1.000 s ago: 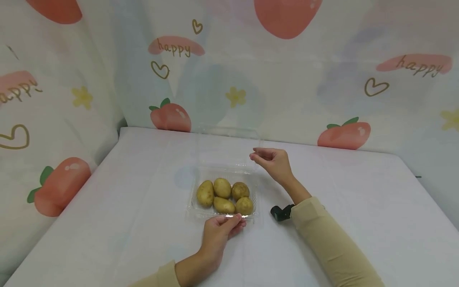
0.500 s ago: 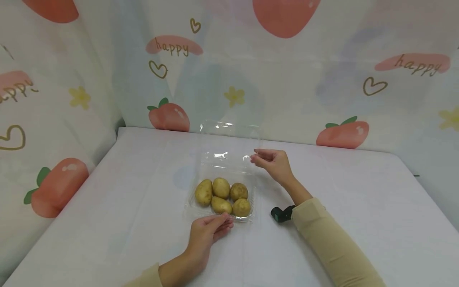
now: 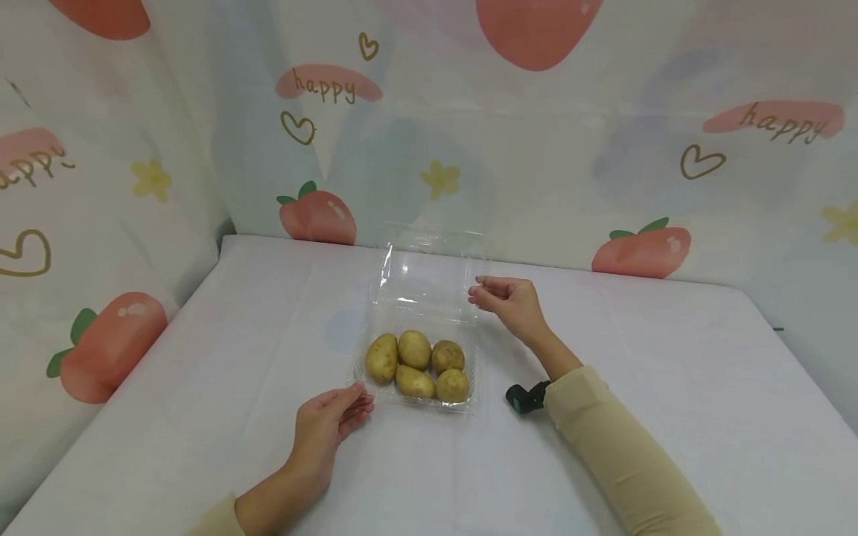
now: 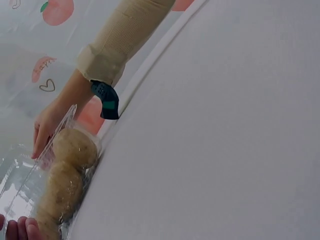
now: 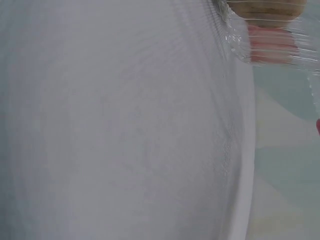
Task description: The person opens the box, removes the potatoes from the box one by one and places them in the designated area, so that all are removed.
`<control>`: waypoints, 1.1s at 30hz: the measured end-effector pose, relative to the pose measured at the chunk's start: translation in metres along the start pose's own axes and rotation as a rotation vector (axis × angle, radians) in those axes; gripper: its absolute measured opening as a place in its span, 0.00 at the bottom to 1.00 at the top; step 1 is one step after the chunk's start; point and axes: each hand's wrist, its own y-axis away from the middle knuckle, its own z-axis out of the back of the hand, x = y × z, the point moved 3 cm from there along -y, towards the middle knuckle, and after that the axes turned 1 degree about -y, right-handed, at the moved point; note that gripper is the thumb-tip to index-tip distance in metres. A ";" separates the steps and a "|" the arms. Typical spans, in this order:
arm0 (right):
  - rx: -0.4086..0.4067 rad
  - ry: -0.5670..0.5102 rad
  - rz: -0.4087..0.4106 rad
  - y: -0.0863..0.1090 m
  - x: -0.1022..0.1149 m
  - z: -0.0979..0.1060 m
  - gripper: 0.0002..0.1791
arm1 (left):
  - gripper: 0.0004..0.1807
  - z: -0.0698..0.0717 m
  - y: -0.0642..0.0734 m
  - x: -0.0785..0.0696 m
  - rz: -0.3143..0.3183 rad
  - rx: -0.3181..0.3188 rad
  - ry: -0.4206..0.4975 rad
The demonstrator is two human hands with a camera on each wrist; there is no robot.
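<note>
A clear plastic clamshell container (image 3: pixel 358 394) stands on the table with its lid (image 3: pixel 429 279) raised at the back. Several potatoes (image 3: pixel 415 350) lie in the bottom tray. My left hand (image 3: pixel 322 432) is at the tray's front left corner; its fingers and thumb show a gap at the plastic in the left wrist view. At the lid's right edge, my right hand (image 3: pixel 512 301) pinches the thin plastic between thumb and fingertips. The exact contact is hard to see through the clear plastic. The right wrist view shows just a potato (image 5: pixel 267 11) behind ribbed plastic.
A dark green and black device (image 3: pixel 527 398) is at the right wrist, beside the beige sleeve (image 3: pixel 603 439). White cloth covers the table (image 3: pixel 670 357). A printed fabric backdrop (image 3: pixel 536 164) rises behind the table and on the left.
My left hand has slid leftward from the tray's front edge to its left corner. The raised lid shifted slightly, with different reflections. My right hand has stayed almost still.
</note>
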 end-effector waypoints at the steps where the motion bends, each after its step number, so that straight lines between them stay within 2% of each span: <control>1: -0.001 -0.001 -0.001 0.000 0.000 0.000 0.20 | 0.18 0.003 -0.001 -0.001 -0.001 -0.015 -0.001; 5: -0.008 0.001 -0.012 -0.001 -0.001 0.000 0.21 | 0.16 0.010 -0.004 -0.004 0.010 -0.059 0.016; 9: -0.019 -0.010 -0.046 -0.001 -0.003 -0.001 0.21 | 0.17 0.011 -0.005 -0.005 0.025 -0.062 0.022; 15: -0.006 -0.042 -0.198 0.002 -0.005 -0.002 0.21 | 0.17 0.012 -0.006 -0.003 0.034 -0.048 0.031; 18: 0.010 -0.055 -0.243 0.003 -0.007 -0.002 0.20 | 0.17 0.012 -0.006 -0.002 0.037 -0.043 0.035; 25: 0.046 -0.044 -0.288 0.005 -0.008 -0.004 0.20 | 0.16 0.014 -0.007 0.000 0.018 -0.048 0.049; 33: 0.037 -0.031 -0.297 0.004 -0.009 -0.004 0.20 | 0.14 0.015 -0.008 0.001 0.010 -0.037 0.053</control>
